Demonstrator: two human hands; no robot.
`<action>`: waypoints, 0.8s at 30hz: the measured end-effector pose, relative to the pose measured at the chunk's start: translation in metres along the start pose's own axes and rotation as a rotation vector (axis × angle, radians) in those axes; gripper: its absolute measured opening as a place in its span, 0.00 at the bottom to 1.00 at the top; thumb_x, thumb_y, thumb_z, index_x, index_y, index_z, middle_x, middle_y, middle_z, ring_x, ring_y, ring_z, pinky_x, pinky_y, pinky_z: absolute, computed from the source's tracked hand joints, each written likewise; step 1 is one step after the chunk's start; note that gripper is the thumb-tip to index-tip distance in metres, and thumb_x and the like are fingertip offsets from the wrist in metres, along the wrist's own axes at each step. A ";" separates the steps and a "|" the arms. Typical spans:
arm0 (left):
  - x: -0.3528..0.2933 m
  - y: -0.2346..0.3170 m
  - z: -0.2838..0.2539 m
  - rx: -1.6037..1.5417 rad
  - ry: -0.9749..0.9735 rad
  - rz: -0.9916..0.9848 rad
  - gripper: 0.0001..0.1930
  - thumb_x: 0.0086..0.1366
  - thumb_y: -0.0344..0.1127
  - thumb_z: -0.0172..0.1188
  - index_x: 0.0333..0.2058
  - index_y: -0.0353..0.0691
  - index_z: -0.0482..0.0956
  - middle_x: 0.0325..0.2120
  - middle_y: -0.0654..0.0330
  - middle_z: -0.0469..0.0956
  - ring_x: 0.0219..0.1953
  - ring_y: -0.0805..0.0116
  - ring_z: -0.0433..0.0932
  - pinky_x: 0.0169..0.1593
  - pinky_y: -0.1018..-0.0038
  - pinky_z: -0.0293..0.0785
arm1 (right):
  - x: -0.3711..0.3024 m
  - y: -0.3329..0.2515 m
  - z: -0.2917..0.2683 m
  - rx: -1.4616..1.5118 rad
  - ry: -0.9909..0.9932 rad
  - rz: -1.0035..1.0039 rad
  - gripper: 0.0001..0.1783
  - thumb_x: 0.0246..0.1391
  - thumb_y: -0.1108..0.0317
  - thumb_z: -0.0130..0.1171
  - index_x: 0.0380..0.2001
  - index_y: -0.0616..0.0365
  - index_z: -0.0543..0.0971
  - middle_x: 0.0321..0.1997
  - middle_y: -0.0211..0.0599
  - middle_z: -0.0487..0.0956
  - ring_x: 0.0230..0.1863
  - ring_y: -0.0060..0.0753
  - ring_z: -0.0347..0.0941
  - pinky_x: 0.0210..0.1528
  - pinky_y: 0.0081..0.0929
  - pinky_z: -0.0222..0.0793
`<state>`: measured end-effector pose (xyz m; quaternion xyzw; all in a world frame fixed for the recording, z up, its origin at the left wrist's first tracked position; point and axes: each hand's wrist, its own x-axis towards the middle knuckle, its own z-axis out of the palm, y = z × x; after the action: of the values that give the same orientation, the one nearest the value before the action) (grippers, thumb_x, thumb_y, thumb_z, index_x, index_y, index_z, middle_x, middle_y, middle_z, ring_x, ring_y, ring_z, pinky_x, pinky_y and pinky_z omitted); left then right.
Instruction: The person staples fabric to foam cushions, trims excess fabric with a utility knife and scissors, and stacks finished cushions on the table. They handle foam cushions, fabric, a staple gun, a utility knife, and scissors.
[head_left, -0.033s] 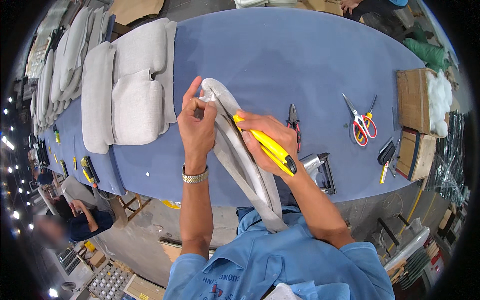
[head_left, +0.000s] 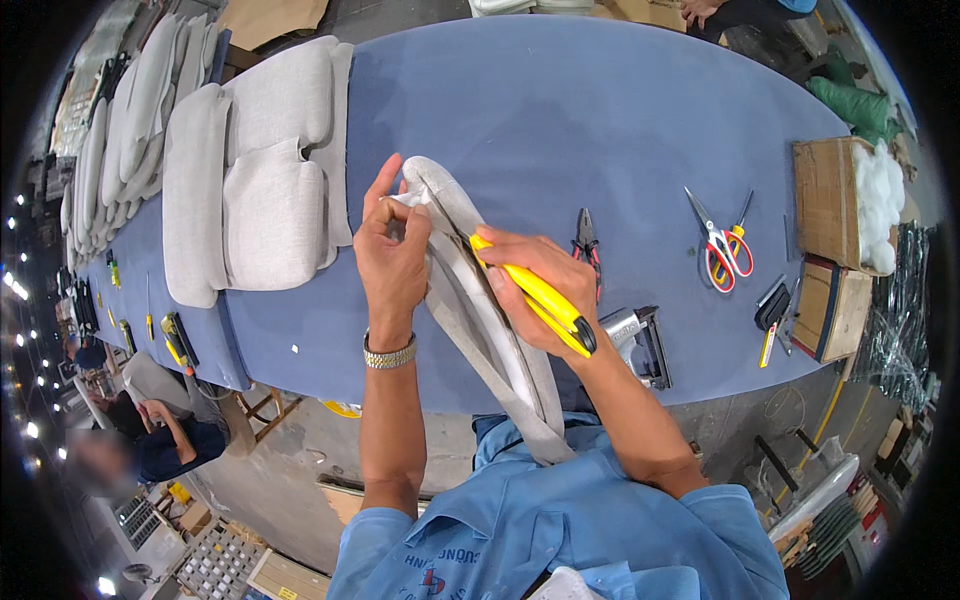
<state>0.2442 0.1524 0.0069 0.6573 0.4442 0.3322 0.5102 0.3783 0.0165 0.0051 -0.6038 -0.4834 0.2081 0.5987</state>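
A long light-grey padded cushion piece (head_left: 445, 183) stands on edge, running from above the table down to my lap. Its covering gapes along the length, with paler material inside. At its far end my left hand (head_left: 393, 255) pinches whitish material between thumb and fingers, the index finger pointing up. A yellow box cutter (head_left: 541, 293) with a black butt end is gripped in my right hand (head_left: 563, 268). The cutter's front end is at the cushion's right-hand side by the gap; whether a blade is out is hidden.
On the blue-covered table (head_left: 600, 120) lie pliers (head_left: 587, 245), a staple gun (head_left: 640, 345) and scissors (head_left: 720, 250) to the right. Grey cushions (head_left: 275, 200) are stacked at left. A carton of white stuffing (head_left: 830, 200) stands at the right edge. A seated person (head_left: 175, 445) is at lower left.
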 end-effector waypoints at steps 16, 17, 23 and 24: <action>-0.017 0.016 -0.002 -0.286 -0.038 -0.023 0.09 0.63 0.27 0.62 0.23 0.40 0.76 0.72 0.49 0.63 0.73 0.50 0.60 0.72 0.54 0.55 | -0.059 -0.026 -0.039 0.015 -0.035 0.085 0.08 0.56 0.76 0.64 0.40 0.63 0.84 0.49 0.49 0.86 0.45 0.40 0.86 0.47 0.30 0.80; -0.017 0.017 -0.002 -0.338 -0.025 -0.050 0.09 0.63 0.26 0.62 0.23 0.40 0.76 0.72 0.49 0.63 0.73 0.50 0.60 0.72 0.53 0.55 | -0.061 -0.027 -0.040 0.006 -0.035 0.075 0.08 0.55 0.76 0.64 0.40 0.63 0.84 0.49 0.49 0.86 0.45 0.40 0.86 0.47 0.30 0.80; -0.016 0.013 -0.012 0.059 0.008 0.056 0.09 0.66 0.28 0.61 0.25 0.36 0.77 0.70 0.47 0.64 0.71 0.47 0.65 0.70 0.54 0.62 | -0.077 -0.032 -0.053 0.015 -0.065 0.083 0.08 0.54 0.77 0.64 0.39 0.61 0.84 0.48 0.47 0.87 0.43 0.41 0.86 0.46 0.30 0.79; -0.017 0.015 -0.012 0.141 0.025 0.125 0.09 0.67 0.28 0.61 0.25 0.35 0.76 0.69 0.47 0.66 0.70 0.47 0.67 0.69 0.55 0.63 | -0.077 -0.033 -0.054 0.015 -0.080 0.088 0.09 0.54 0.77 0.64 0.39 0.61 0.84 0.48 0.47 0.87 0.43 0.41 0.86 0.46 0.30 0.79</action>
<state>0.2305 0.1403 0.0253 0.7138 0.4311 0.3395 0.4352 0.3784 -0.0816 0.0208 -0.6112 -0.4783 0.2621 0.5736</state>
